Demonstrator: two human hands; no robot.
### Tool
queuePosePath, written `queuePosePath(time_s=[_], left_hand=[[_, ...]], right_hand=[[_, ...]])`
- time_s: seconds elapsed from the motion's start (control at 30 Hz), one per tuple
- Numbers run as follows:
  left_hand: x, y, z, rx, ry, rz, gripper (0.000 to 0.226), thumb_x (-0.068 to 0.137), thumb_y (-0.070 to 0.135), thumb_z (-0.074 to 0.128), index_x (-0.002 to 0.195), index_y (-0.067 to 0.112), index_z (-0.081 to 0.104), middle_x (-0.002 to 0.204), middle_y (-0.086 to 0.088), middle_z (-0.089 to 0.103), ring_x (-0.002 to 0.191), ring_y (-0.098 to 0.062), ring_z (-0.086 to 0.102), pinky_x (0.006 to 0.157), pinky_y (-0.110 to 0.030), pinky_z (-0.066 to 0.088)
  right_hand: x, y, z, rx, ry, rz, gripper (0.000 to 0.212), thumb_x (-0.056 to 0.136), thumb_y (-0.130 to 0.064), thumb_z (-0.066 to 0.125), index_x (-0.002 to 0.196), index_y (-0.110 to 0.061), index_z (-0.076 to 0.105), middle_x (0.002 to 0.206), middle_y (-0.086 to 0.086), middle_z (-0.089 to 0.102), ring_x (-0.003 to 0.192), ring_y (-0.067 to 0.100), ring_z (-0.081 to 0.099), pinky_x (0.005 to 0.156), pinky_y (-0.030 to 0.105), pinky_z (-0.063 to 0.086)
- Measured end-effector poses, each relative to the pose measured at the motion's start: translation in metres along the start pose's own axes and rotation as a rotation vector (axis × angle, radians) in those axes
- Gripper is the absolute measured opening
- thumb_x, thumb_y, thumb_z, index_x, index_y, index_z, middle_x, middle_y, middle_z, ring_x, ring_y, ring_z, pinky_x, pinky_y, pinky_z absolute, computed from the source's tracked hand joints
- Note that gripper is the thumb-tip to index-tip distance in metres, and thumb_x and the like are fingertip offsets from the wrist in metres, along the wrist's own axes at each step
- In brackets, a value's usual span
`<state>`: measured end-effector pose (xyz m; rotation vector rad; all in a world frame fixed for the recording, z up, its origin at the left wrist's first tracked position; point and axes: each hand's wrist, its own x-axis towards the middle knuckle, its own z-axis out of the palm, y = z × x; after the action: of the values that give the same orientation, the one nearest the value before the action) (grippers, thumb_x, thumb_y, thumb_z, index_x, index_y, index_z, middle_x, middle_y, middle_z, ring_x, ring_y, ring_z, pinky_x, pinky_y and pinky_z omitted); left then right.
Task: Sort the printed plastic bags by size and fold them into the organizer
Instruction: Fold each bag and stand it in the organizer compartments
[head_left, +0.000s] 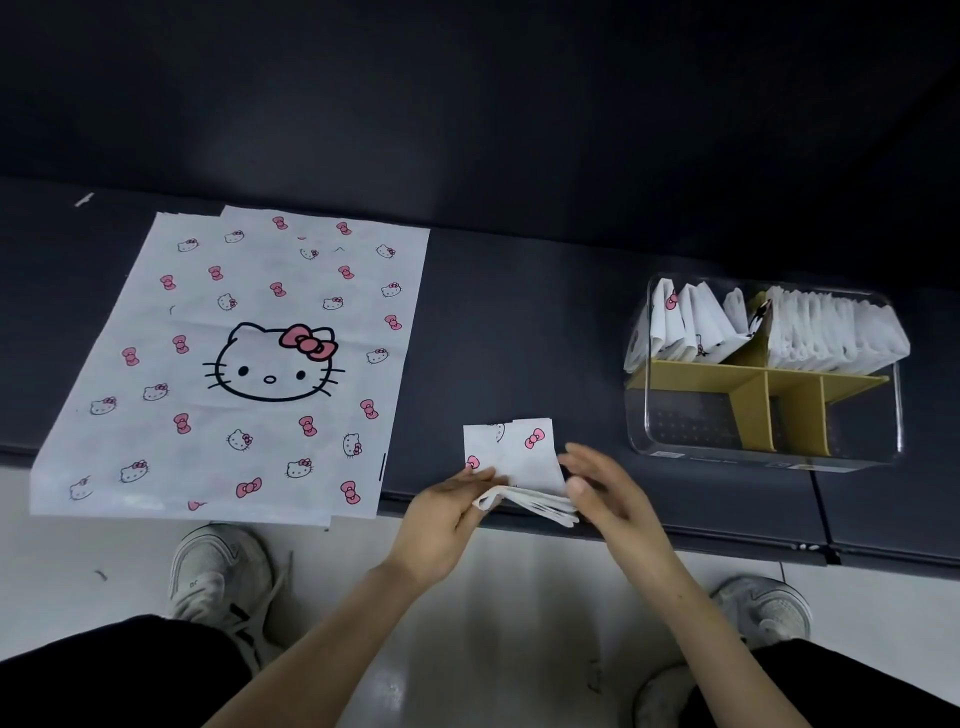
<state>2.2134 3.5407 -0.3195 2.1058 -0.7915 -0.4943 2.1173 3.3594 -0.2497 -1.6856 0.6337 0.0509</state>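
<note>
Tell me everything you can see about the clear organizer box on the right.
The organizer is a clear plastic box with rounded corners and yellow dividers, standing upright on the dark surface. Its two far compartments hold folded white bags packed on edge; the near compartments show no bags.

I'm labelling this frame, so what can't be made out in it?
Head view:
1. The right hand: motion blur hides whether its fingers touch the folded bag.
2. The flat bag stack: the top bag covers the rest, so their count is hidden.
3. The organizer: the packed bags in its rear compartments are too small to count.
</note>
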Motion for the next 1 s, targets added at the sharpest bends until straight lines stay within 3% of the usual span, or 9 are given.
queuePosePath(time_s=[0.07, 0.13, 0.2, 0.27, 0.33, 0.43, 0.6, 0.73, 1.0], left_hand=[[0.000, 0.003, -0.001, -0.004, -0.004, -0.050, 0.040, 0.097, 0.039, 0.044, 0.127, 0.017, 0.061, 0.133, 0.006, 0.054, 0.132, 0.001, 0.035, 0.094, 0.003, 0.024], [0.003, 0.005, -0.004, -0.035, 0.004, -0.092, 0.048, 0.094, 0.045, 0.042, 0.120, 0.012, 0.064, 0.122, 0.004, 0.063, 0.119, -0.002, 0.051, 0.083, -0.006, 0.036], [0.004, 0.008, -0.004, -0.058, 0.027, -0.162, 0.041, 0.094, 0.043, 0.044, 0.102, 0.010, 0.067, 0.072, 0.013, 0.065, 0.074, -0.002, 0.056, 0.063, -0.020, 0.036], [0.006, 0.010, -0.002, -0.083, 0.055, -0.254, 0.026, 0.097, 0.033, 0.051, 0.075, 0.023, 0.059, 0.047, 0.010, 0.040, 0.053, -0.007, 0.040, 0.052, -0.022, 0.026], [0.008, 0.018, -0.001, -0.105, 0.103, -0.327, 0.035, 0.096, 0.028, 0.055, 0.063, 0.031, 0.045, 0.044, 0.010, 0.040, 0.050, -0.008, 0.039, 0.049, -0.020, 0.026], [0.014, 0.029, 0.003, -0.251, 0.252, -0.461, 0.011, 0.092, 0.034, 0.059, 0.088, 0.024, 0.059, 0.065, 0.009, 0.064, 0.066, -0.006, 0.059, 0.062, -0.017, 0.041], [0.025, 0.042, 0.012, -0.311, 0.551, -0.632, 0.020, 0.088, 0.035, 0.065, 0.088, 0.016, 0.058, 0.067, 0.014, 0.065, 0.067, 0.005, 0.058, 0.058, -0.006, 0.037], [0.027, 0.043, 0.021, -0.123, 0.584, -0.580, 0.019, 0.091, 0.030, 0.061, 0.085, 0.012, 0.057, 0.053, 0.007, 0.055, 0.054, -0.016, 0.054, 0.053, -0.027, 0.036], [0.028, 0.028, 0.028, 0.368, 0.633, -0.301, 0.020, 0.087, 0.020, 0.057, 0.071, 0.007, 0.057, 0.044, -0.002, 0.048, 0.040, -0.026, 0.044, 0.048, -0.027, 0.033]], right_hand=[[0.002, 0.002, -0.003, -0.091, -0.179, -0.039, 0.055, 0.076, -0.024, 0.079, 0.125, -0.030, 0.054, 0.121, -0.020, 0.059, 0.113, -0.007, 0.052, 0.094, 0.011, 0.040], [0.011, 0.007, -0.001, -0.243, -0.145, -0.063, 0.056, 0.071, -0.018, 0.082, 0.119, -0.029, 0.058, 0.114, -0.020, 0.061, 0.109, -0.001, 0.056, 0.094, 0.016, 0.041], [0.023, 0.008, 0.003, -0.347, 0.033, -0.136, 0.032, 0.074, -0.017, 0.079, 0.103, -0.025, 0.069, 0.092, -0.020, 0.065, 0.094, 0.003, 0.059, 0.086, 0.022, 0.044], [0.035, 0.010, 0.005, -0.364, 0.115, -0.127, 0.005, 0.081, -0.024, 0.073, 0.084, -0.020, 0.073, 0.074, -0.014, 0.066, 0.080, 0.007, 0.059, 0.077, 0.029, 0.045], [0.044, 0.012, 0.009, -0.371, 0.100, -0.050, 0.027, 0.086, -0.031, 0.067, 0.070, -0.010, 0.065, 0.062, -0.001, 0.060, 0.064, 0.015, 0.052, 0.065, 0.034, 0.041], [0.050, 0.011, 0.017, -0.428, 0.133, 0.042, 0.048, 0.087, -0.031, 0.064, 0.051, -0.014, 0.038, 0.047, -0.001, 0.035, 0.051, 0.013, 0.031, 0.054, 0.032, 0.026], [0.053, 0.011, 0.024, -0.523, 0.219, 0.107, 0.053, 0.087, -0.034, 0.062, 0.051, -0.015, 0.029, 0.048, 0.000, 0.030, 0.050, 0.016, 0.029, 0.052, 0.032, 0.025], [0.052, 0.011, 0.027, -0.542, 0.230, 0.098, 0.052, 0.087, -0.031, 0.061, 0.050, -0.016, 0.027, 0.046, -0.001, 0.028, 0.048, 0.015, 0.026, 0.051, 0.030, 0.024], [0.046, 0.025, 0.042, -0.527, 0.393, -0.042, 0.055, 0.088, -0.026, 0.063, 0.049, -0.028, 0.023, 0.044, -0.010, 0.029, 0.060, 0.020, 0.036, 0.069, 0.034, 0.035]])
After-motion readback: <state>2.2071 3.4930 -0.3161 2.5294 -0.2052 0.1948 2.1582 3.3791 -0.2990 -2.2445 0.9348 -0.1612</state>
